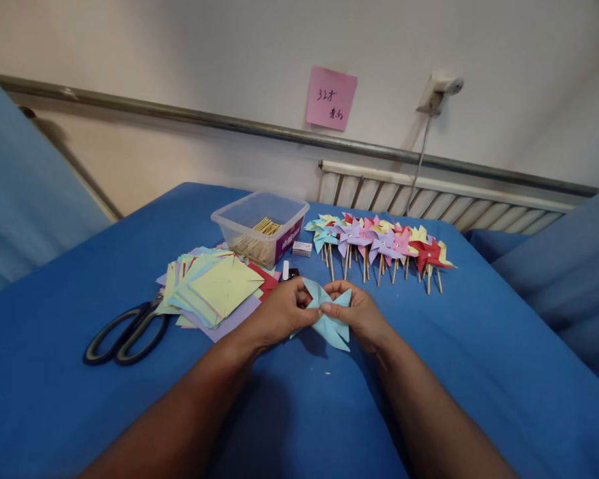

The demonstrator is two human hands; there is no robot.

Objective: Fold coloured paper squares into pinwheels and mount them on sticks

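Both my hands meet over the middle of the blue cloth and pinch a light blue folded paper pinwheel (329, 320). My left hand (279, 313) grips its left side with fingers closed. My right hand (357, 313) holds its centre and right side, thumb and fingers pressed on the folded corners. The pinwheel's lower blades hang below my fingers. No stick shows on it.
A stack of coloured paper squares (214, 289) lies left of my hands, black scissors (124, 332) further left. A clear plastic box of wooden sticks (259, 226) stands behind. A row of several finished pinwheels on sticks (379, 246) lies at the back right. A pink note (331, 98) hangs on the wall.
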